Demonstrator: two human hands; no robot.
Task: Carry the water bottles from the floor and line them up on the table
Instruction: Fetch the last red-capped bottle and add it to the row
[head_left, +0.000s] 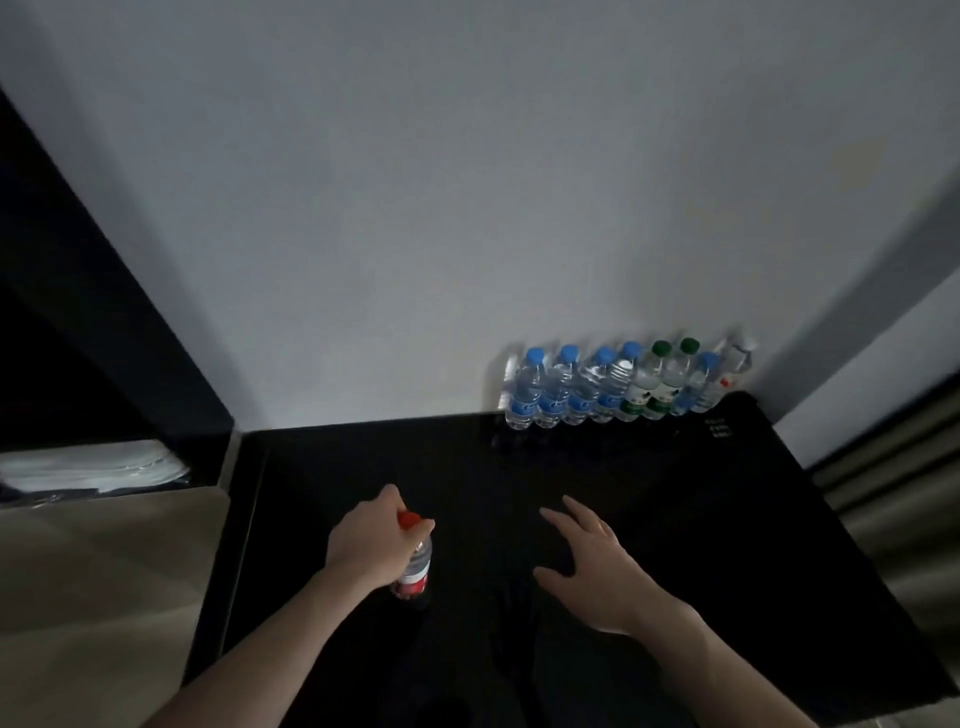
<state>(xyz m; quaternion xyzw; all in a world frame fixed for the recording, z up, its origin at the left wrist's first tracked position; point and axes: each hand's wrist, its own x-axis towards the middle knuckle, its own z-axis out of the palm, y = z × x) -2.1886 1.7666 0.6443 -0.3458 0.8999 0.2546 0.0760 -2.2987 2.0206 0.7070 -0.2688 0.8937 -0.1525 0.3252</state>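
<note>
My left hand (366, 540) grips a clear water bottle (415, 569) with a red cap and red label by its neck, over the near left part of the black table (649, 519). My right hand (592, 558) hovers open above the table's middle, fingers spread, holding nothing. A row of several water bottles (618, 387) stands along the wall at the table's back right: most have blue caps, two have green caps, and one at the far right end is clear with a pale cap. Whether the red-capped bottle touches the table I cannot tell.
A pale wall (467, 208) rises behind the table. At the left lies a beige surface (104, 597) with white folded material (93, 467) behind it. Striped curtain-like fabric (904, 493) hangs at the right. A small white printed mark (719, 427) sits near the table's back right corner.
</note>
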